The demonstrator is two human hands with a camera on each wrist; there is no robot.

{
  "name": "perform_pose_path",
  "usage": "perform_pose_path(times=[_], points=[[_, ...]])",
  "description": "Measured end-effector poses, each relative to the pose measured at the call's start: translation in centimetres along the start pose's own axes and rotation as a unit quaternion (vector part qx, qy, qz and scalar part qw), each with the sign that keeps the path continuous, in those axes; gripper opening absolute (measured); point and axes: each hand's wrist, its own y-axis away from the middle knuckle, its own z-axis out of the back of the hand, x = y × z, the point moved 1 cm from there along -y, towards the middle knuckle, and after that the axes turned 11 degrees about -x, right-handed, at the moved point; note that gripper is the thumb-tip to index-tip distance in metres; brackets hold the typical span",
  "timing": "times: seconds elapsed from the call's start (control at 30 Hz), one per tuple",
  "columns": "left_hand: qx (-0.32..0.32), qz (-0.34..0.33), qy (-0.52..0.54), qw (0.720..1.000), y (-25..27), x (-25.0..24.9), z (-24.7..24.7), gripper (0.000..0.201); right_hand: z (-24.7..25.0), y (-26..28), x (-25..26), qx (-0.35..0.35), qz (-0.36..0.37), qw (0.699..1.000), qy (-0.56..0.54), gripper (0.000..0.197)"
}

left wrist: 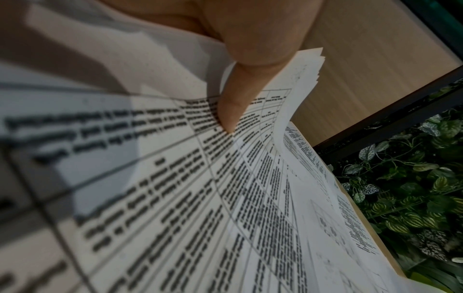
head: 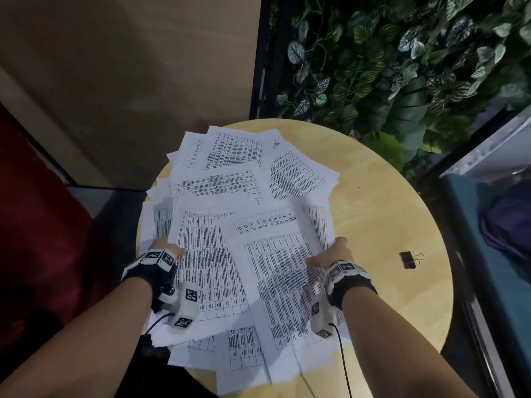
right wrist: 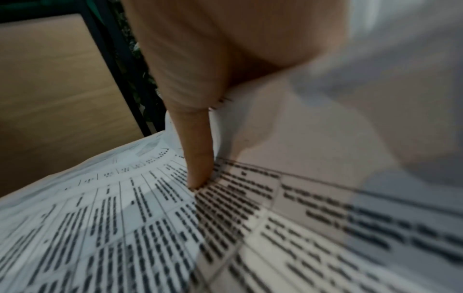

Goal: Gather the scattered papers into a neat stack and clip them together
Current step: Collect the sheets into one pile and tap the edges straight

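Observation:
Several white printed papers [head: 247, 225] lie fanned and overlapping across the round wooden table [head: 382, 214]. My left hand [head: 165, 248] grips the left edge of the near pile, thumb on top of a sheet [left wrist: 225, 111], the other fingers hidden beneath. My right hand [head: 330, 254] grips the right edge of the same pile, its thumb pressed on the printed page [right wrist: 198, 166]. The papers [left wrist: 250, 188] between the hands bow upward slightly. A black binder clip [head: 410, 259] lies on the bare table to the right of my right hand.
A leafy green plant wall [head: 402, 58] stands behind the table. A tan panel [head: 129, 67] fills the back left, with a dark red seat [head: 34, 211] at the left. A teal seat with purple fabric [head: 505, 225] is at the right. Some sheets overhang the table's near edge.

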Motion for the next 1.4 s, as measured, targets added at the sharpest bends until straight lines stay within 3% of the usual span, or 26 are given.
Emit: perform_pose_path(times=[0.13, 0.2, 0.3, 0.4, 0.43, 0.53, 0.63, 0.7, 0.8, 0.87, 0.9, 1.0, 1.03, 1.1, 1.2, 1.27, 1.33, 1.4], points=[[-0.003, -0.004, 0.016, 1.000, 0.1, 0.2, 0.2, 0.067, 1.3, 0.2, -0.3, -0.051, 0.035, 0.981, 0.184, 0.036], [0.002, -0.003, 0.015, 1.000, 0.4, 0.0, 0.4, 0.066, 1.9, -0.5, -0.3, -0.059, 0.064, 0.986, 0.142, 0.025], [0.000, -0.007, -0.003, 1.000, 1.1, -0.4, 0.5, 0.057, 2.7, -1.4, -0.1, -0.048, 0.127, 0.990, 0.050, 0.032], [-0.011, -0.020, -0.016, 1.000, 1.4, -0.7, 0.4, 0.055, 4.0, -1.1, 0.4, -0.014, 0.127, 0.989, 0.071, 0.058], [-0.010, -0.023, -0.026, 0.999, 1.8, -0.8, 0.6, 0.055, 4.8, -1.0, 0.7, -0.024, 0.133, 0.988, 0.073, 0.057], [0.000, -0.012, -0.025, 1.000, 1.9, -0.6, 0.8, 0.059, 9.1, 0.7, 2.6, -0.154, 0.192, 0.967, 0.064, 0.033], [0.021, -0.012, -0.011, 1.000, 1.5, -0.2, 0.9, 0.065, 14.0, 3.0, 4.8, -0.262, 0.220, 0.935, -0.093, 0.029], [0.032, -0.020, -0.013, 0.999, 1.5, -0.1, 1.2, 0.066, 16.4, 4.1, 5.9, -0.220, 0.216, 0.912, -0.272, 0.034], [0.022, -0.014, 0.020, 0.999, 1.5, 0.2, 1.5, 0.067, 16.5, 4.8, 6.5, -0.043, 0.204, 0.869, -0.449, 0.036], [0.023, -0.014, 0.041, 0.999, 1.3, 0.5, 1.5, 0.059, 13.0, 4.1, 6.2, 0.018, 0.163, 0.893, -0.418, 0.039], [0.026, -0.022, 0.047, 0.998, 0.8, 0.7, 1.3, 0.054, 10.4, 3.1, 5.7, 0.029, 0.141, 0.914, -0.379, 0.050], [0.050, -0.009, 0.160, 0.986, -0.4, 1.3, 1.0, 0.051, 1.7, -0.5, 4.1, 0.041, 0.088, 0.951, -0.293, 0.109], [0.064, 0.004, 0.216, 0.974, -0.7, 1.4, 1.0, 0.049, 0.3, 0.7, 4.4, 0.054, 0.075, 0.957, -0.275, 0.112], [0.095, 0.010, 0.325, 0.941, -1.4, 1.6, 1.2, 0.047, -1.2, 4.1, 5.3, 0.061, 0.058, 0.974, -0.212, 0.076], [0.150, 0.005, 0.377, 0.914, -1.8, 1.8, 0.7, 0.070, -4.1, 5.8, 6.1, 0.056, 0.097, 0.982, -0.150, 0.043], [0.131, 0.011, 0.327, 0.936, -1.4, 1.9, 0.5, 0.069, -5.4, 6.5, 7.2, 0.077, 0.150, 0.975, -0.148, 0.039], [0.115, 0.000, 0.204, 0.972, -0.9, 2.1, 0.3, 0.064, -6.3, 7.2, 8.1, 0.102, 0.177, 0.967, -0.154, 0.039], [0.126, -0.021, 0.135, 0.983, -1.1, 1.9, 0.4, 0.060, -6.3, 7.6, 8.2, 0.117, 0.188, 0.962, -0.160, 0.044]])
